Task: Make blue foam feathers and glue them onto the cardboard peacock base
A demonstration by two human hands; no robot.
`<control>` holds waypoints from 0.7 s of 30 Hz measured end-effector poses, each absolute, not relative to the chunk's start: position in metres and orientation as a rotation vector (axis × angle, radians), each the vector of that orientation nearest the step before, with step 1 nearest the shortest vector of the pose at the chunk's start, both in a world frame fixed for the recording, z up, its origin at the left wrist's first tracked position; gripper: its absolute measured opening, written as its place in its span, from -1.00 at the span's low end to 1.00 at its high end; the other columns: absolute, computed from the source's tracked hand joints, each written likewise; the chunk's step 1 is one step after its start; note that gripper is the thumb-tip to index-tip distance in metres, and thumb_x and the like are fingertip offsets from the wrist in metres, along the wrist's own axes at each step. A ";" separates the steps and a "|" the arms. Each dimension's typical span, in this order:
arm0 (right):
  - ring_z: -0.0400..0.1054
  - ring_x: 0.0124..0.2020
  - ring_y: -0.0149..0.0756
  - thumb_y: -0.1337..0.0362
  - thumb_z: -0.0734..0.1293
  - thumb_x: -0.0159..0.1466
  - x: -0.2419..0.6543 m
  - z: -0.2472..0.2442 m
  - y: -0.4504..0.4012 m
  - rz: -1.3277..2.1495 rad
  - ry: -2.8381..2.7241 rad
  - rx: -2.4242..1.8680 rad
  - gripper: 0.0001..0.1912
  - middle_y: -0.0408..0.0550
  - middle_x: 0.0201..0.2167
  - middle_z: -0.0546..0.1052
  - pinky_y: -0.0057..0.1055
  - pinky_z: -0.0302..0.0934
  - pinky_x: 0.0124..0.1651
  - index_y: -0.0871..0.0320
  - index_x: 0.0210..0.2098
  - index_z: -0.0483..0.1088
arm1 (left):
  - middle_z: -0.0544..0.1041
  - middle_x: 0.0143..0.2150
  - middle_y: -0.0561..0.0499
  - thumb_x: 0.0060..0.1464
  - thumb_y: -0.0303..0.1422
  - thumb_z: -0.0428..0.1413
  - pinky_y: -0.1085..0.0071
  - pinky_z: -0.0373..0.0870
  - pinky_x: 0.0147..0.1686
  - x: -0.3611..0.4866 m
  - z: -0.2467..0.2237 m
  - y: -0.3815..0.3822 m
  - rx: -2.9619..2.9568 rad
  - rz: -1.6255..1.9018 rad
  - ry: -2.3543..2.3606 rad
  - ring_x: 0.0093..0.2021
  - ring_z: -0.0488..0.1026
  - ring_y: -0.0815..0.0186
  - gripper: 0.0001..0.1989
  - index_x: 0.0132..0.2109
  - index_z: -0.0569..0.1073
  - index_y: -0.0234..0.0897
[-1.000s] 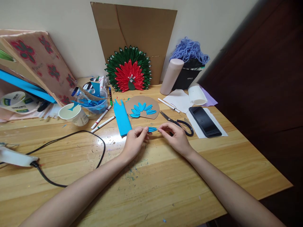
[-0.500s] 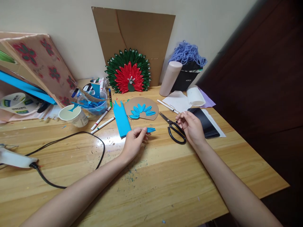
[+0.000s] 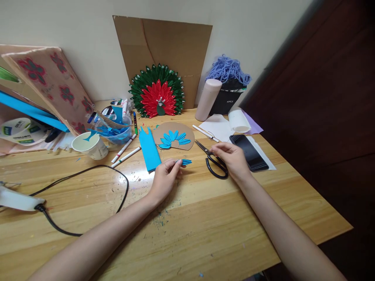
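Observation:
Between the thumb and fingers of my left hand (image 3: 165,177) is a blue pleated paper petal (image 3: 186,162), its pointed end facing right. My right hand (image 3: 233,158) is closed in a pinch over the handles of black scissors (image 3: 217,171) lying on the table; anything in its fingertips is too small or hidden to make out. Beyond my hands lies a rounded cardboard piece (image 3: 187,146) with several blue petals (image 3: 172,136) fanned in an arc. A blue paper strip (image 3: 150,152) with a notched far end lies by my left hand.
A hot glue gun (image 3: 20,198) with a black cord lies at left. Near it stand a paper cup (image 3: 90,146) and a tub of blue scraps (image 3: 117,134). A phone (image 3: 250,154) is at right. A red and green peacock-like craft (image 3: 159,91) leans on cardboard; a pink bottle (image 3: 208,100) stands nearby.
My right hand has shifted slightly left, over the scissors' handles. My left hand stays nearly still with the petal. The whole view has tilted a little.

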State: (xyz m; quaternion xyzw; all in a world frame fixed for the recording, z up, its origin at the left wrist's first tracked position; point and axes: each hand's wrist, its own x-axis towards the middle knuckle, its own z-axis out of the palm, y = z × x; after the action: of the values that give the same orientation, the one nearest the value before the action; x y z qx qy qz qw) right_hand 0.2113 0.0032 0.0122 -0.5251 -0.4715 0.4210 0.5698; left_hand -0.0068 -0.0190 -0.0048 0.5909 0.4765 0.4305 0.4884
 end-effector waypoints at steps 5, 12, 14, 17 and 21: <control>0.44 -0.29 -0.25 0.20 0.39 0.06 0.183 0.010 -0.012 1.058 -1.494 -1.296 -0.83 -0.03 -0.35 0.57 -0.35 0.30 -0.20 0.15 -0.38 0.52 | 0.37 -0.52 0.05 0.14 -0.16 -0.04 0.47 0.20 -0.46 -0.007 -0.002 -0.021 1.589 0.975 1.177 -0.50 0.31 0.38 -0.66 -0.40 0.45 -0.31; 0.43 -0.34 -0.28 0.21 0.35 0.10 0.179 0.010 -0.015 1.171 -1.599 -1.311 -0.84 -0.04 -0.39 0.57 -0.38 0.28 -0.23 0.18 -0.42 0.51 | 0.37 -0.49 0.05 0.17 -0.21 -0.06 0.48 0.17 -0.43 -0.007 0.001 -0.021 1.716 0.925 1.149 -0.46 0.30 0.38 -0.67 -0.44 0.41 -0.31; 0.41 -0.36 -0.30 0.20 0.35 0.10 0.179 0.011 -0.014 1.203 -1.590 -1.323 -0.83 -0.05 -0.40 0.56 -0.41 0.27 -0.27 0.19 -0.42 0.50 | 0.37 -0.49 0.05 0.17 -0.20 -0.06 0.48 0.17 -0.43 -0.007 0.001 -0.021 1.718 0.915 1.150 -0.46 0.30 0.38 -0.67 -0.44 0.41 -0.31; 0.39 -0.41 -0.34 0.19 0.34 0.11 0.179 0.013 -0.014 1.233 -1.584 -1.338 -0.82 -0.06 -0.42 0.55 -0.43 0.25 -0.32 0.20 -0.42 0.49 | 0.36 -0.50 0.05 0.17 -0.20 -0.07 0.48 0.17 -0.44 -0.006 0.001 -0.021 1.714 0.906 1.153 -0.47 0.30 0.38 -0.66 -0.46 0.39 -0.31; 0.36 -0.43 -0.36 0.19 0.34 0.10 0.179 0.014 -0.013 1.227 -1.594 -1.347 -0.81 -0.07 -0.44 0.53 -0.44 0.23 -0.33 0.21 -0.43 0.47 | 0.36 -0.51 0.05 0.16 -0.20 -0.06 0.48 0.17 -0.47 -0.007 0.001 -0.021 1.704 0.915 1.157 -0.48 0.29 0.39 -0.65 -0.48 0.38 -0.31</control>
State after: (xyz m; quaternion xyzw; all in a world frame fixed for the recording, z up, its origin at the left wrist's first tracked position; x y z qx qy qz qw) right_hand 0.1795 -0.0134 0.0137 -0.5205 -0.6162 0.4742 0.3527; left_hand -0.0065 -0.0213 0.0008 0.6829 0.4635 0.3668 0.4294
